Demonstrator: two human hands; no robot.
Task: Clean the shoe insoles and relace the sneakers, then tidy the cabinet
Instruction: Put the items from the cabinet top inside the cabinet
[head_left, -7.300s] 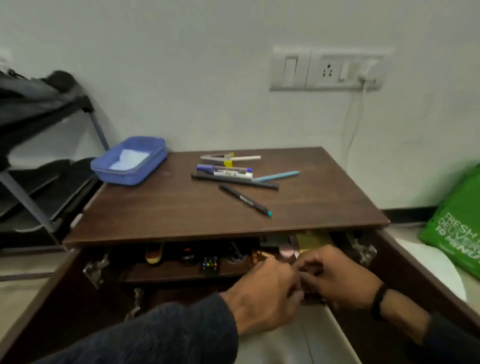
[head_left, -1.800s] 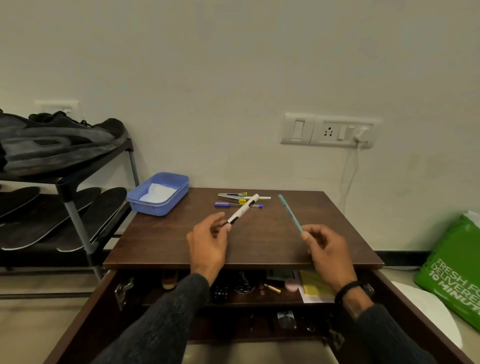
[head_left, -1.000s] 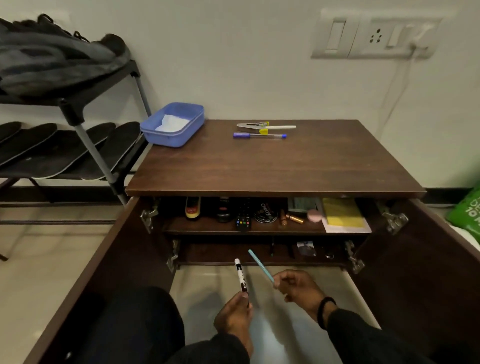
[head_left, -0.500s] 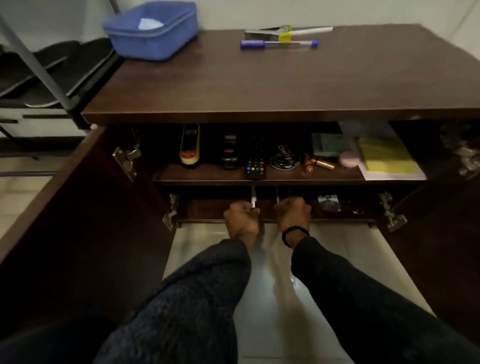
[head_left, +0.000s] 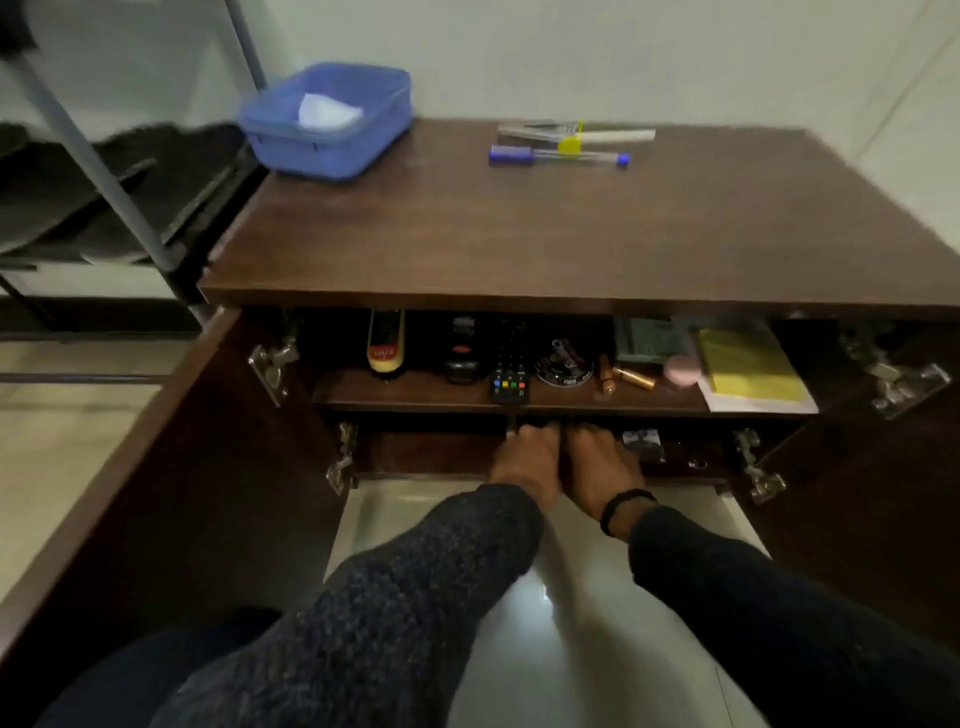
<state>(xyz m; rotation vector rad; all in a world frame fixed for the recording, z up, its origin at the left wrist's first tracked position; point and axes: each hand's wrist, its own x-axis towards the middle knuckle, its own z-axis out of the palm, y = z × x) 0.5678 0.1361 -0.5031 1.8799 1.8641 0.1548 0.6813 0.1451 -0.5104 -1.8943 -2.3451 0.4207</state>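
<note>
A brown cabinet (head_left: 571, 234) stands with both doors swung open. My left hand (head_left: 524, 457) and my right hand (head_left: 597, 462) reach side by side into its dark lower compartment, under the shelf (head_left: 426, 392). A short dark marker end (head_left: 511, 425) sticks up at my left hand's fingers, which curl round it. The right hand's fingertips are lost in shadow, and no pen shows in it. Two pens (head_left: 558, 156) and a yellow-clipped item (head_left: 571, 135) lie on the cabinet top.
A blue tray (head_left: 332, 119) with white cloth sits at the top's back left. On the shelf lie a shoe brush (head_left: 385, 345), a remote (head_left: 511, 369), a polish tin (head_left: 563, 364) and a yellow pad (head_left: 748, 369). A rack with dark insoles (head_left: 78, 192) stands left.
Both hands took a marker and a light-blue pen off the cabinet top and carried them down into the lower compartment. In the last half second they pushed slightly deeper.
</note>
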